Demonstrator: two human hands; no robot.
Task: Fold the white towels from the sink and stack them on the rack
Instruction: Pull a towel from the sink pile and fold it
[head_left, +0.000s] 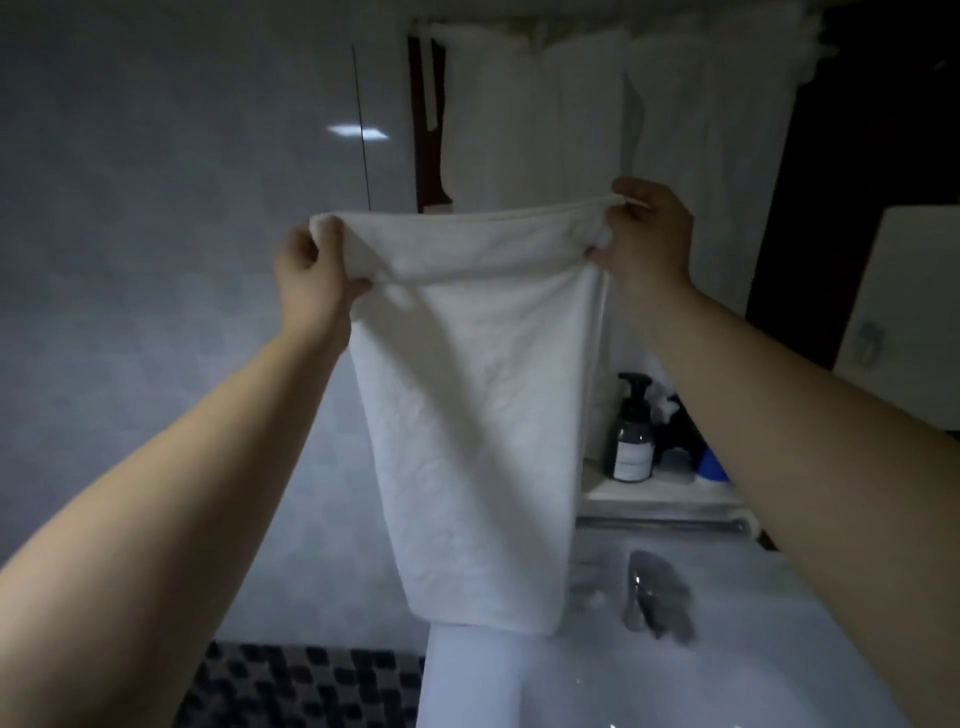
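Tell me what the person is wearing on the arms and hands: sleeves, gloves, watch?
No sleeve shows on the left forearm or right forearm. The left hand and right hand have no gloves. No watch or ring is visible, though the light is dim.

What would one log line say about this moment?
left hand grips towel top corner | right hand pinches other corner | towel hangs above sink | not yet stacked
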